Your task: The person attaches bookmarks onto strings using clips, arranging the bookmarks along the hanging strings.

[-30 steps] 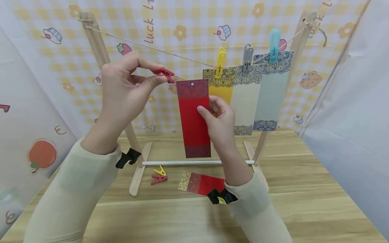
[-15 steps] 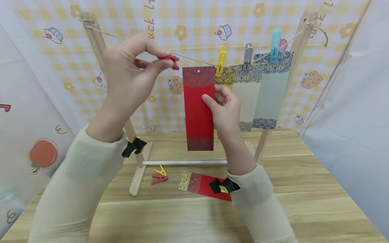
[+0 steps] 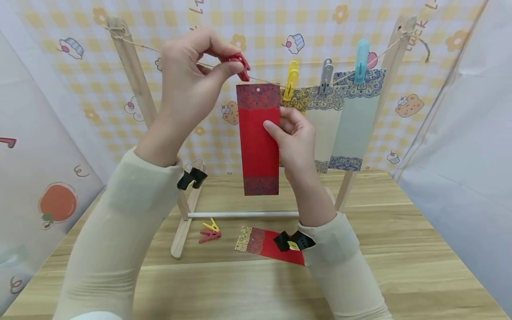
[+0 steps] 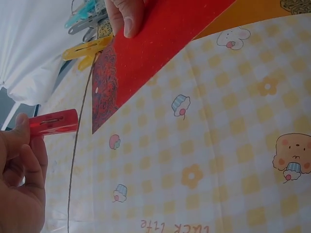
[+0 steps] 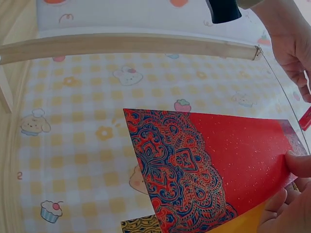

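Between thumb and fingers, my left hand (image 3: pixel 194 73) pinches a red clothespin (image 3: pixel 242 66) just above the string (image 3: pixel 262 81). In the left wrist view the clothespin's free end (image 4: pixel 68 120) lies close beside the string. My right hand (image 3: pixel 297 140) grips the right edge of a red card (image 3: pixel 259 142), thumb in front. The card stands upright, with a patterned band and a small hole at its top, which is near string height. It partly covers a yellow card hanging behind it. A yellow clothespin (image 3: pixel 291 81) is on the string just right of the red card.
A grey clothespin (image 3: pixel 326 78) and a blue one (image 3: pixel 362 61) hold a cream card (image 3: pixel 323 133) and a pale blue card (image 3: pixel 355 124). Wooden posts (image 3: pixel 134 71) carry the string. On the table lie a yellow clothespin (image 3: pixel 212 224), a red one (image 3: pixel 210 236) and more cards (image 3: pixel 272 244).
My left hand has moved up and right, bringing the red clothespin to the string. My right hand has raised the red card and shifted it slightly right, so its top is near the string.
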A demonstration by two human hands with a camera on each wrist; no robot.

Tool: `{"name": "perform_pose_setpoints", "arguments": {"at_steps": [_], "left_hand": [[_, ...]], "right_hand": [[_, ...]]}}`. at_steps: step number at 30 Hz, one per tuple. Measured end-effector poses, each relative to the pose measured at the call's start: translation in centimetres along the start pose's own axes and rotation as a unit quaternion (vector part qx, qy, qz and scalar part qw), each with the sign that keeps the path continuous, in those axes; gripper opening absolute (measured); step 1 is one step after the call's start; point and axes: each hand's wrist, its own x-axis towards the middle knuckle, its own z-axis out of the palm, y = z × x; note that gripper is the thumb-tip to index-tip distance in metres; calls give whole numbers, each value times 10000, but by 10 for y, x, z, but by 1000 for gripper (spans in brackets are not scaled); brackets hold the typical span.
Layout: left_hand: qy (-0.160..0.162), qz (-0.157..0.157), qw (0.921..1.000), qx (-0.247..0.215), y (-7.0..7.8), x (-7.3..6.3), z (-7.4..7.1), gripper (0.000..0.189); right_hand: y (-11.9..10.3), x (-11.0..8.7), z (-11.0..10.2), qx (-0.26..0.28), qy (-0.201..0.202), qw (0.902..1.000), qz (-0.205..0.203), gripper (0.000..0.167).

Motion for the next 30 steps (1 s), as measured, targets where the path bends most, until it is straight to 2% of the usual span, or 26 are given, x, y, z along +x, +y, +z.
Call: {"name": "perform_pose_setpoints", "arguments": {"at_steps": [3,12,19,30], "left_hand": [[-55,-108,9999,-70,-1,3,2,11],[-89,-138,9998,-84,-3,6,6,12],[-156,-697,9973,-160,-4,11,7,11],[-412,-813,9956,207,0,5,7,13]], "right_hand": [[-1,-1,1,26,-29,10000,-7,26],[-2,0,3,80,-44,9999,-101,25],[-1,2,2,88,-77,9996,-265,22],[3,2,3,142,-201,9990,-385,25]]}}
